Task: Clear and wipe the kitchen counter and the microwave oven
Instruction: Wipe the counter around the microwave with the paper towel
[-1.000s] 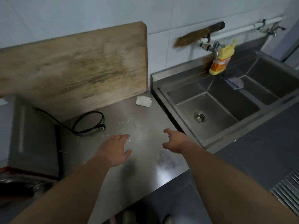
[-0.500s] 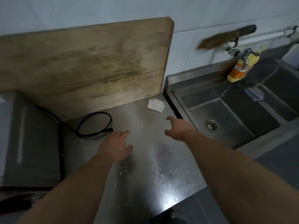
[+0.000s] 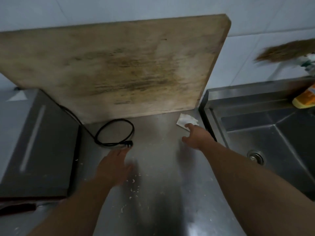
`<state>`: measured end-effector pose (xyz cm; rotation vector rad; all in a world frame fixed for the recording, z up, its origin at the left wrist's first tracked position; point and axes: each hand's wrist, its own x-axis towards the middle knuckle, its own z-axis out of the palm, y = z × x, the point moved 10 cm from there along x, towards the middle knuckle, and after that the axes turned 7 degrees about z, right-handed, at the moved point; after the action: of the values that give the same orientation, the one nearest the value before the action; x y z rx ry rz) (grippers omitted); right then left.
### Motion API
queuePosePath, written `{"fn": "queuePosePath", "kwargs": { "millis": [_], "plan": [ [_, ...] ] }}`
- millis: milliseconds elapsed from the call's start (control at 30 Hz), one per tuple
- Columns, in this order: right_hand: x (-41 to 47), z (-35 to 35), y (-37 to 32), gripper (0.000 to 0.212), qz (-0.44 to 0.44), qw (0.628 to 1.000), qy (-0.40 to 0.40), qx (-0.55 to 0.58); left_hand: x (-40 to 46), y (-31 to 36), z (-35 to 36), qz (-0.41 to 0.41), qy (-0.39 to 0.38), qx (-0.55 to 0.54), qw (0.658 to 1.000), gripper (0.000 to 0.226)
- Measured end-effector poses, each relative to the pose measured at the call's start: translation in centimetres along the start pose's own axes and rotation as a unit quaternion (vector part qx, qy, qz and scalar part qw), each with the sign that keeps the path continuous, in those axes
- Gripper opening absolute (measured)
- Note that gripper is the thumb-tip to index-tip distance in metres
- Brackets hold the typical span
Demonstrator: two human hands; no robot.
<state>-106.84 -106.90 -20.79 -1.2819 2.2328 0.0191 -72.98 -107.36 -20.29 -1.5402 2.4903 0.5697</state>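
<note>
The steel counter carries scattered white crumbs in its middle. A small white crumpled cloth lies at the back right, beside the sink wall. My right hand stretches toward it, fingers apart, fingertips at the cloth's near edge; I cannot tell if they touch. My left hand hovers flat and open over the counter, just in front of the plug of a black power cord. The grey microwave oven stands at the left, its top facing me.
A large stained wooden cutting board leans against the tiled wall behind the counter. A steel sink with a drain lies at the right, a yellow-orange bottle on its back ledge. A brown brush hangs on the wall.
My right hand has reached forward and right up to the white cloth. My left hand has slid forward toward the cord's plug. The view has shifted left and closer to the counter.
</note>
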Motion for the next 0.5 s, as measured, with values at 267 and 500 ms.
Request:
{"fn": "queuePosePath", "kwargs": {
  "millis": [267, 500],
  "plan": [
    [7.7, 2.3, -2.7, 0.064, -0.029, 0.997, 0.063, -0.034, -1.4, -4.3, 2.6, -0.065, -0.009, 0.008, 0.998, 0.073],
    [8.1, 6.9, -5.2, 0.069, 0.016, 0.991, 0.122, -0.054, -0.8, -7.7, 2.4, -0.101, 0.015, 0.015, 0.995, 0.07]
  ]
}}
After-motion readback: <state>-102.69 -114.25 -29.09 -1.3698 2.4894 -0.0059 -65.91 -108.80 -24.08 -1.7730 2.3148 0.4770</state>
